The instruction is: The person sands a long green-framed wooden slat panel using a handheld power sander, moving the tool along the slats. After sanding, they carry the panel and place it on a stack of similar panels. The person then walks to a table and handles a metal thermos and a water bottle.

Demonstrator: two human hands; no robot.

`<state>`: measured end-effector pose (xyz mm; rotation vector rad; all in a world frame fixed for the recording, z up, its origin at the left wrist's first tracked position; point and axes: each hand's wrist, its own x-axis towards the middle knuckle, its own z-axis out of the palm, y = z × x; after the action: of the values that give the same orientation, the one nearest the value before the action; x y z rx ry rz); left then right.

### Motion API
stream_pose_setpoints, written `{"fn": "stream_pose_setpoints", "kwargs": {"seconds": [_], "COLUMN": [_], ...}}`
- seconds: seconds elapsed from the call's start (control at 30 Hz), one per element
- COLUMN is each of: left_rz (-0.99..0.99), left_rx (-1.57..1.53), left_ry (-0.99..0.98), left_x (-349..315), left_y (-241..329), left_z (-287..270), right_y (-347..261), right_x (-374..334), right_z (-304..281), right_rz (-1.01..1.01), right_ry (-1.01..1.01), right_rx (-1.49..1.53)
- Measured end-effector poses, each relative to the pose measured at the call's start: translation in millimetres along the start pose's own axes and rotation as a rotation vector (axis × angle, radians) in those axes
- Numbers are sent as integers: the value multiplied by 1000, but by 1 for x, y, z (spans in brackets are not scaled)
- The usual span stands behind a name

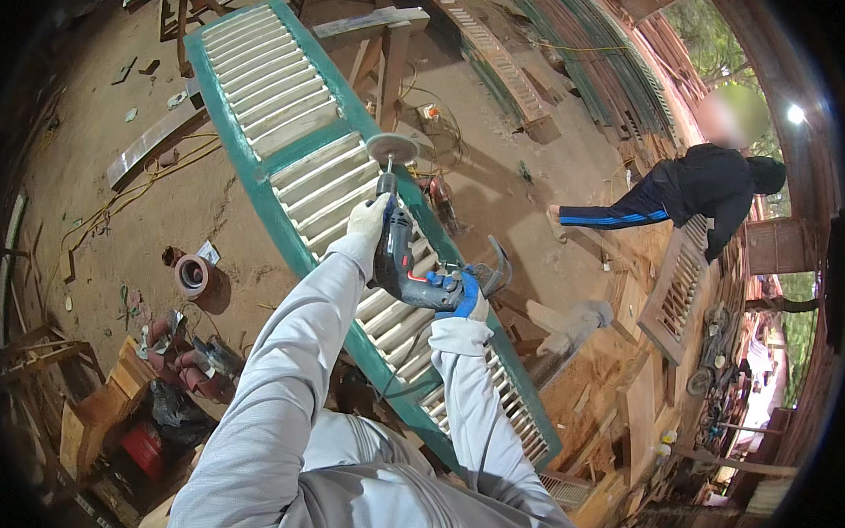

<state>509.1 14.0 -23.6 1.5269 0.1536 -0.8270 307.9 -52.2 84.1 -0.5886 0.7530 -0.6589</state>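
Note:
A grey-black power drill point(402, 259) is held across a long louvered shutter point(301, 134) with a green frame and pale slats. My left hand point(368, 220), in a whitish glove, is closed round the front of the drill behind its chuck. At the rear, my right hand point(468, 298), in a blue and white glove, grips the handle. A round sanding disc point(392, 149) on the drill's shaft lies over the shutter's right green rail; whether it touches the wood I cannot tell. My forearms and the drill hide some slats.
A trestle point(381, 62) stands by the shutter's far right side. Yellow cord point(98, 220) and a reddish roll point(192, 275) lie on the dirt floor at left. At right, a person in dark clothes point(704, 190) bends over a wooden louvered panel point(678, 287). Stacked slats point(597, 65) line the back.

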Motion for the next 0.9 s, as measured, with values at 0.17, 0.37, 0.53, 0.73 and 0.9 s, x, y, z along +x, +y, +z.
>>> {"fn": "stream_pose_setpoints", "kwargs": {"seconds": [0.17, 0.37, 0.53, 0.73, 0.9], "left_rz": [-32, -76, -98, -169, -164], "left_rx": [-181, -372, -528, -704, -800], "left_ry": [41, 61, 130, 248, 205], "left_x": [50, 12, 8, -13, -31], "left_y": [14, 46, -17, -38, -30], "left_z": [-28, -44, -80, -101, -106], "right_y": [23, 25, 29, 39, 43], "right_x": [34, 54, 59, 41, 41], "right_z": [56, 50, 46, 67, 54], "right_rz": [-27, -37, 42, 75, 73], "right_ry": [70, 44, 32, -53, -99], "right_rx": [-111, -269, -461, -604, -635]}}
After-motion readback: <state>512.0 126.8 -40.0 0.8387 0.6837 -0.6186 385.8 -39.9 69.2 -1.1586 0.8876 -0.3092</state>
